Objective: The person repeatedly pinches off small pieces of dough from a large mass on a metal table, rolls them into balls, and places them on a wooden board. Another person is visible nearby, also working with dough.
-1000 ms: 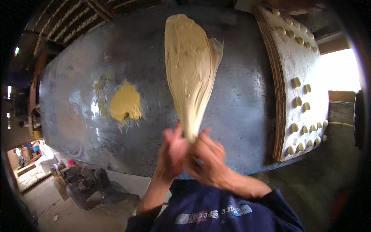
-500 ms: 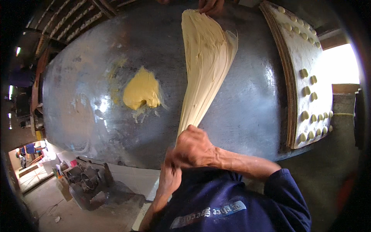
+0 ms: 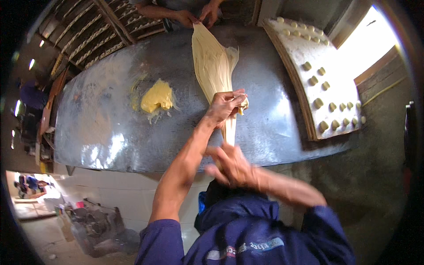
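Note:
A long pale sheet of dough is stretched over the dark table, widest at the far end and narrowing toward me. My left hand is closed around its narrow part. A small yellowish lump sticks out by the fingertips; whether it is dough or paste I cannot tell. My right hand is lower, at the near end of the strip by the table's edge. Motion smears its fingers, so its grip is unclear. Across the table, another person's hands hold the far end of the dough.
A mound of soft yellow paste lies on the dark tabletop left of the dough. On the right, a floured board carries several small dough pieces. A slatted rack stands at the far left. Blurred machinery sits on the floor at lower left.
My left hand has moved up and away from my right hand, onto the dough strip. The view has shifted, showing more of the other person's hands and arms.

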The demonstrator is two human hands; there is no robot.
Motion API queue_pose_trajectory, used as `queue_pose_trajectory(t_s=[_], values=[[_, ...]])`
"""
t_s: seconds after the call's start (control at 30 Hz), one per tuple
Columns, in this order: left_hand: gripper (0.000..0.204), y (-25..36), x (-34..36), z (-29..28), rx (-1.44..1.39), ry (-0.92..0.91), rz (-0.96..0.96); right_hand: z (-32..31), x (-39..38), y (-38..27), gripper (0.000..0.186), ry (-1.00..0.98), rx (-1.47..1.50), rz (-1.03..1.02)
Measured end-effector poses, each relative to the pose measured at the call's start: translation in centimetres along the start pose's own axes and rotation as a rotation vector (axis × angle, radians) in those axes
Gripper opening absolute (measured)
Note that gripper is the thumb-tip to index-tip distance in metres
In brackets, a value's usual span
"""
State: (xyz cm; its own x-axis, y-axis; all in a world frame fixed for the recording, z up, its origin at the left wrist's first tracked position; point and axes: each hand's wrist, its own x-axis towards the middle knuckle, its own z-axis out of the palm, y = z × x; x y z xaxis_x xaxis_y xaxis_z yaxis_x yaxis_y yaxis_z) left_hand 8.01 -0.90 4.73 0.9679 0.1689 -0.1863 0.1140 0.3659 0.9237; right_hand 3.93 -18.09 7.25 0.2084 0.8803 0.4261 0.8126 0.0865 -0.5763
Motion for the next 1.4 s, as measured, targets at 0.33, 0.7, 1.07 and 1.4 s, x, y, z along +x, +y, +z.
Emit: queue_pose_trajectory(t_s=[0.33, 0.7, 1.07, 1.4], values=[[0.016, -3.7, -15.0, 2.8, 1.267, 0.188, 0.442, -4.0, -10.2, 0.5, 0.097, -0.096, -0.466, 0.387], [0.017, -6.1, -13.0, 2.6, 1.465, 0.292, 0.305, -1.6, -6.1, 4.4, 0.062, -0.077, -0.162, 0.382], [0.015, -4.6, -12.5, 0.9, 1.46, 0.156, 0.291, -3.5, -6.7, 7.8, 0.048, -0.13, -0.096, 0.358], [0.013, -3.6, -10.8, 0.7, 1.474, 0.113, 0.35, -4.5, -3.6, 10.1, 0.055, -0.121, -0.177, 0.335]])
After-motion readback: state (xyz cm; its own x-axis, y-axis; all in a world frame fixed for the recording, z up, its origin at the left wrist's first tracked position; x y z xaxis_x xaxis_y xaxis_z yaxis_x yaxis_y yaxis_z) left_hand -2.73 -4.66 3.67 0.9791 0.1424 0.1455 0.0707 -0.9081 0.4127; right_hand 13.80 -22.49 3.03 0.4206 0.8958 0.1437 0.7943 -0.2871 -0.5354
